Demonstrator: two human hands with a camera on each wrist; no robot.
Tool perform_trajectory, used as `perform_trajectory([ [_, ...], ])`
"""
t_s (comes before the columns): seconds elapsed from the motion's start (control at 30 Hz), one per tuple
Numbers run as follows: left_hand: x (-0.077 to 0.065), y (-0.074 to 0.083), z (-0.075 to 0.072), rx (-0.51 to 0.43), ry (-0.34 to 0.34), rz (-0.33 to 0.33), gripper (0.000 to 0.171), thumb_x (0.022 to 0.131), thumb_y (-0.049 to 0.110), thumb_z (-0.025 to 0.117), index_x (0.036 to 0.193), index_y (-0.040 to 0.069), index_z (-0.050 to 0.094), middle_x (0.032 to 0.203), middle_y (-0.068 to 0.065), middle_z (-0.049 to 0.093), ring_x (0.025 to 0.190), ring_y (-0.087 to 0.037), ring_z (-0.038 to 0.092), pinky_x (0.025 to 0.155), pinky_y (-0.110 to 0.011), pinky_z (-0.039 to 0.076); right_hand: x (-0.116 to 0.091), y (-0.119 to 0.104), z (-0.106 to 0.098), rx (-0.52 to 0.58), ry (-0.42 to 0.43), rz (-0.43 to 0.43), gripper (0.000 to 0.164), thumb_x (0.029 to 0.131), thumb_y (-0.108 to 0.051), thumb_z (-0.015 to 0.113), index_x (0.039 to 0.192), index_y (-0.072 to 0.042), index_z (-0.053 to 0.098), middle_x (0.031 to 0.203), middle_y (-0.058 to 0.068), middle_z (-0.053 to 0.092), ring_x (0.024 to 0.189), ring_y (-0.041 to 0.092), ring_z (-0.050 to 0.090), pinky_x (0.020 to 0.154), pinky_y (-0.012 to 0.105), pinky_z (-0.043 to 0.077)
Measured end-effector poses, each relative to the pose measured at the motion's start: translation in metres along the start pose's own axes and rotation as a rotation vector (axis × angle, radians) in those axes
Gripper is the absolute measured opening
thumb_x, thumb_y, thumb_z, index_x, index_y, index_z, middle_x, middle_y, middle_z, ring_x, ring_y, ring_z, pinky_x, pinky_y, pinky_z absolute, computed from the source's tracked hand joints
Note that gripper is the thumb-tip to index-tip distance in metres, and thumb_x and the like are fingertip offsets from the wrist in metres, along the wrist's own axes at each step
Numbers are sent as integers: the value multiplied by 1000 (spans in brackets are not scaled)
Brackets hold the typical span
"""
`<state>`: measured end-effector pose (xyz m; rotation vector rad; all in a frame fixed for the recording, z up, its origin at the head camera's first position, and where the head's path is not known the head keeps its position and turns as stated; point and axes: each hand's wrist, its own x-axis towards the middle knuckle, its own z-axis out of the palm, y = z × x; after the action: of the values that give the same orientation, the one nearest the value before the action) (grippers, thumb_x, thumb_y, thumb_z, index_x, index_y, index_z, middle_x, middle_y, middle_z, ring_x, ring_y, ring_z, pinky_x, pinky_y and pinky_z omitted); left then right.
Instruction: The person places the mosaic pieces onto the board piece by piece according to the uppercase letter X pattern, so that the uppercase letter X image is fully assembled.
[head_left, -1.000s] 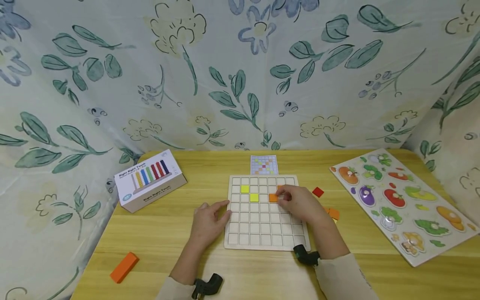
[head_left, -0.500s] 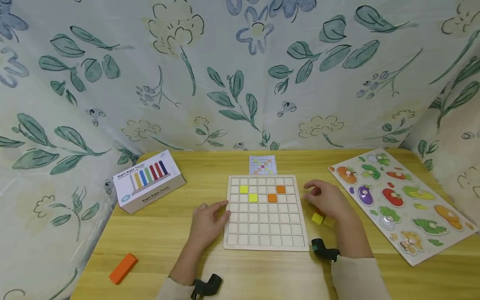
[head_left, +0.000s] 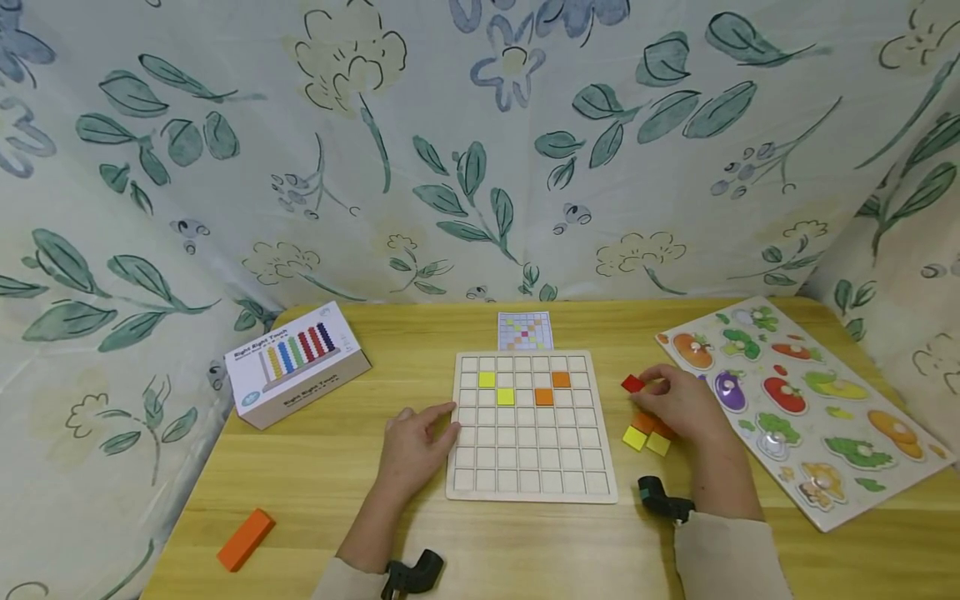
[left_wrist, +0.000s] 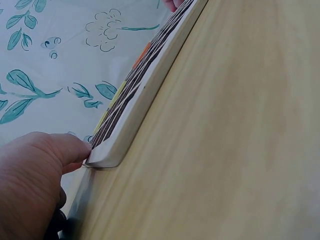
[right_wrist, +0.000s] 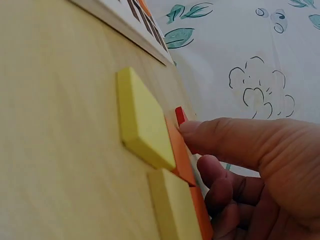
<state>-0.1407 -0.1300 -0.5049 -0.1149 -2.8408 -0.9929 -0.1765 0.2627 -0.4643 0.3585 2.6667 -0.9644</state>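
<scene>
A pale wooden grid board (head_left: 531, 483) lies mid-table, with two yellow tiles and two orange tiles (head_left: 543, 397) in its upper cells. My left hand (head_left: 420, 446) rests at the board's left edge (left_wrist: 120, 150), thumb and index finger extended to it. Right of the board, my right hand (head_left: 678, 404) has thumb and index finger at the right corner of a red tile (head_left: 631, 383), pinching it. In the right wrist view the thumb covers part of the red tile (right_wrist: 180, 114). Loose yellow tiles (right_wrist: 145, 122) and orange tiles (right_wrist: 181, 155) lie beside the hand, the orange ones partly hidden.
A small printed pattern card (head_left: 525, 332) lies behind the board. At back left stands a white box (head_left: 300, 367) picturing an abacus-like toy. A vegetable puzzle board (head_left: 810, 417) lies on the right, and an orange block (head_left: 246, 540) at front left. Floral cloth (head_left: 480, 167) hangs behind.
My right hand has left the orange tile in the upper right cell and moved right to the red tile. Both orange tiles now lie uncovered on the board. The left hand stays put.
</scene>
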Motion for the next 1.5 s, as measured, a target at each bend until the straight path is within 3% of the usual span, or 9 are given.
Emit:
perform_trajectory([
  [0.2,0,0,0,0,5,7,31,91,36,76,121,27,77,54,10,42,63,-11,36,73,-30,29,2,3,1,-8,5,-31,43,98,-27,66,137,-10,59,109,17,63,84,24,58,68,28,46],
  [0.83,0,0,0,6,16,15,31,90,34,77,120,26,77,54,11,41,63,-10,35,72,-29,28,2,-3,0,-23,5,-35,43,98,-31,68,132,-8,59,108,16,65,83,24,58,69,28,47],
  [1.23,-1,2,-1,9,7,-2,31,91,35,76,121,25,77,55,10,42,64,-10,36,72,-30,28,-9,-32,7,-35,-36,-142,38,96,-34,71,127,-15,62,104,9,63,86,23,56,71,30,45],
  [1.5,0,2,0,11,3,-3,32,91,35,76,121,26,77,55,10,42,64,-10,36,72,-30,29,-16,-55,20,-27,-105,-212,29,95,-28,72,121,-16,64,97,7,61,79,21,55,68,31,45],
])
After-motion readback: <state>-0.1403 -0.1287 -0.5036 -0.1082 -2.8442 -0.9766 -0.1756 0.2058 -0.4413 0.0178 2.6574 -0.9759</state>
